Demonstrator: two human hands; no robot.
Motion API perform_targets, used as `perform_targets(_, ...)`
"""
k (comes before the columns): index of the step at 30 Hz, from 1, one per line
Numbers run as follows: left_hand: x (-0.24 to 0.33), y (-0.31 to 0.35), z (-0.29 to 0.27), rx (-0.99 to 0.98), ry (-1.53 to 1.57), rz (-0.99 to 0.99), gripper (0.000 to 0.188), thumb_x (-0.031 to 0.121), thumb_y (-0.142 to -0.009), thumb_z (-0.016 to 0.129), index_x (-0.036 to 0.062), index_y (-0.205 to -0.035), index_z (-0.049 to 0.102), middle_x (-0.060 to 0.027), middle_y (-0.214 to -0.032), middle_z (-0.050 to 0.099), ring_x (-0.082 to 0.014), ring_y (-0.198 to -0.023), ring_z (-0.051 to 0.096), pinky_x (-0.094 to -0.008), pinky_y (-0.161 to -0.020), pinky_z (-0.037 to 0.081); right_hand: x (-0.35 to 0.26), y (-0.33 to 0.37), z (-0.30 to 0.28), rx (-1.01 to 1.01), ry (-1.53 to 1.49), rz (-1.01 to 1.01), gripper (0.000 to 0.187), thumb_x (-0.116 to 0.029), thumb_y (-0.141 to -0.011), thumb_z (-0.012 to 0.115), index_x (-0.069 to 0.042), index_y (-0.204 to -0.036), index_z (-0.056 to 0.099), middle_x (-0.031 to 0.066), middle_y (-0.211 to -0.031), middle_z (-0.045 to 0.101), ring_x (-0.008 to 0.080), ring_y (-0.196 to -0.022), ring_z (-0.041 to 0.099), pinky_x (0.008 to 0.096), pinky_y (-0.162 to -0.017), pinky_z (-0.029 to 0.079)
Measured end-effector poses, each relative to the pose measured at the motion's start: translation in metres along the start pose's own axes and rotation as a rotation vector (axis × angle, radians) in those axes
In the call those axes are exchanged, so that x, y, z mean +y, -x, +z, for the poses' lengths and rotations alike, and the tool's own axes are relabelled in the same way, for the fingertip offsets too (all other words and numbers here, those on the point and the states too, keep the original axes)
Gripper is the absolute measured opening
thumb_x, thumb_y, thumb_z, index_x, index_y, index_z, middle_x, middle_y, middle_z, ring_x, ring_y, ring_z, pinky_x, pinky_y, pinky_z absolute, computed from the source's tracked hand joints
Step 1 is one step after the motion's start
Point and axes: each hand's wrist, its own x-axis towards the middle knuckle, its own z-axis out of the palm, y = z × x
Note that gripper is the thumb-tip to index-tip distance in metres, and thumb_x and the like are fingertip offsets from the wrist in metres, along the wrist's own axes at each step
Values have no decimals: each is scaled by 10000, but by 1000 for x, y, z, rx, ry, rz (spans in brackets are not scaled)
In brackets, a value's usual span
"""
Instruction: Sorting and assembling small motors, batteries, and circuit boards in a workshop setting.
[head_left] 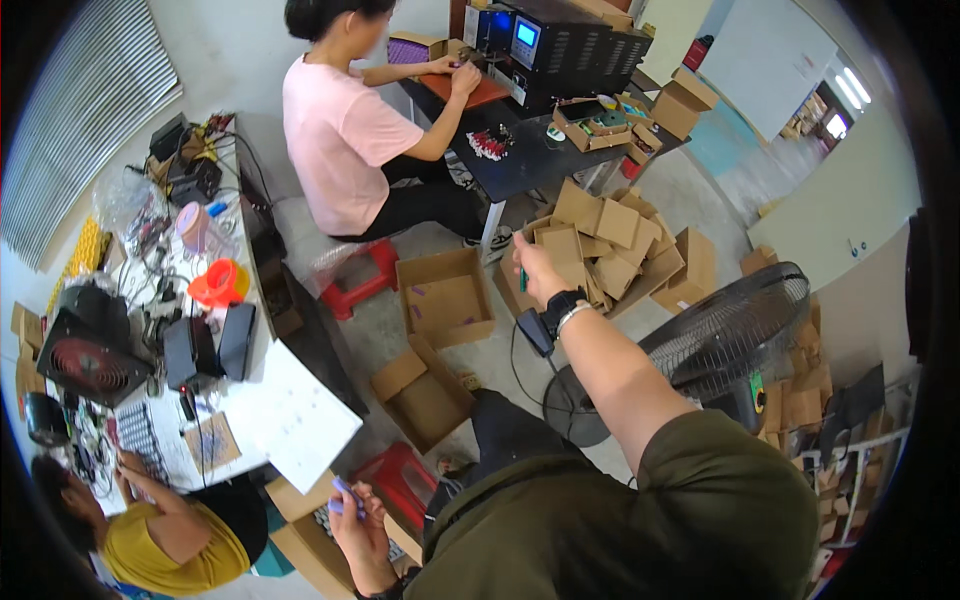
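My left hand (pixel 362 530) is at the lower middle, its fingers closed round small purple pieces (pixel 347 494) whose kind I cannot make out. Below it stands an open cardboard box (pixel 297 548) with several small light-coloured items inside. My right hand (pixel 538 268) reaches forward over the floor, closed on a slim green object (pixel 522 281), mostly hidden by the fingers. Under its wrist, a black block with a cable (pixel 535 332) shows near the watch. Just beyond that hand lies a heap of flattened and folded cardboard (pixel 615 235).
Two open cardboard boxes (pixel 445 295) stand on the floor by red stools (pixel 362 280). A standing fan (pixel 735 325) is right of my forearm. One co-worker (pixel 345 140) sits at a black table with a machine (pixel 560 50); another (pixel 180 535) works at the cluttered white table (pixel 310 410).
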Motion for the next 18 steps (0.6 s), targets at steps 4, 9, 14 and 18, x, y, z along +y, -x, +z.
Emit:
perform_targets(4, 4, -25, 36, 8, -56, -29, 153, 145, -866, 504, 58, -985, 462, -75, -796, 558, -132, -612, 519, -232, -515, 436, -43, -89, -1, 129, 67, -125, 378, -390, -839, 520, -66, -645, 508, 21, -607, 470, 137, -527, 380, 284, -502, 314)
perform_targets(9, 2, -63, 86, 282, -299, -216, 164, 242, -868, 529, 80, -856, 504, -33, -697, 527, -121, -580, 480, -236, -514, 404, -62, -229, -7, 289, 709, -161, 518, -375, -784, 553, 98, -996, 554, 281, -1021, 549, 374, -995, 524, 387, -852, 399)
perform_targets(14, -19, -112, 139, 264, -550, -285, 277, 322, -887, 479, 50, -868, 527, -24, -671, 531, -90, -539, 467, -207, -467, 376, -79, -327, -7, 370, 1114, -117, 526, -445, -703, 594, 9, -969, 602, 229, -1041, 561, 357, -996, 529, 411, -861, 411)
perform_targets(18, -25, -154, 170, 258, -633, -378, 307, 345, -886, 476, 64, -787, 549, 31, -590, 484, -39, -486, 390, -178, -446, 318, -85, -367, -4, 463, 1166, -115, 562, -486, -721, 574, -11, -1021, 569, 200, -1110, 518, 356, -1054, 476, 402, -888, 387)
